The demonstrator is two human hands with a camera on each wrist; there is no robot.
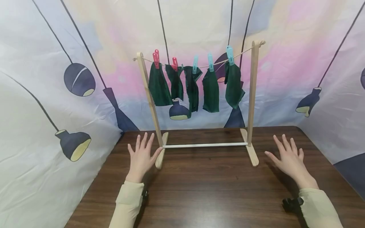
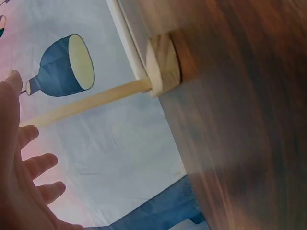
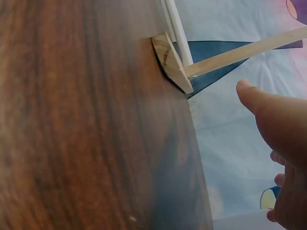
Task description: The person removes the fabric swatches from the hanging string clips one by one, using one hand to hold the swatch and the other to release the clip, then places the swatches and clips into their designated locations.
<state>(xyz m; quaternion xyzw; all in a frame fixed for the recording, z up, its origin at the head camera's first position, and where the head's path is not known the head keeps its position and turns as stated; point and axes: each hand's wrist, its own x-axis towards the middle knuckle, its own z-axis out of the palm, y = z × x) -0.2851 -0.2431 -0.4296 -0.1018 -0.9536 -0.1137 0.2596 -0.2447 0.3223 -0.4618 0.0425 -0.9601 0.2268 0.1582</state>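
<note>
Two bare hands, one to each side of a wooden rack (image 1: 252,95). Left hand (image 1: 141,158): fingers extended and spread wide, thumb out toward the rack, holding nothing. Thumb tip overlapping the left foot (image 1: 159,161) of the rack in the head view; apart from it in the left wrist view. Right hand (image 1: 291,161): same pose, fingers fanned, thumb toward the rack, also empty, apart from the right foot (image 1: 252,156). Both raised over the dark brown wood-grain tabletop (image 1: 199,196). Pale sleeves (image 1: 126,202) at both wrists, black device (image 1: 292,204) at the right one. Rack between the hands and slightly farther back, upright, near the far edge of the tabletop. Two wooden posts (image 1: 155,120), one on each flat foot, white rod (image 1: 205,145) running across low between them. Rope (image 1: 219,62) strung between post tops, sagging in the middle, ends poking out past the posts. Five dark green cloths (image 1: 211,95) hanging in a row from the rope, well above rod and tabletop. Red clips (image 1: 156,60) on the leftmost two, light blue clips (image 1: 230,56) on the other three. Second and third from left folded narrow, first and fourth flatter. Behind everything: pastel backdrop (image 1: 285,69) printed with dark hanging lamps (image 1: 67,144), yellow inside, on thin black cords (image 1: 339,49). Visible creases on its left side.
</note>
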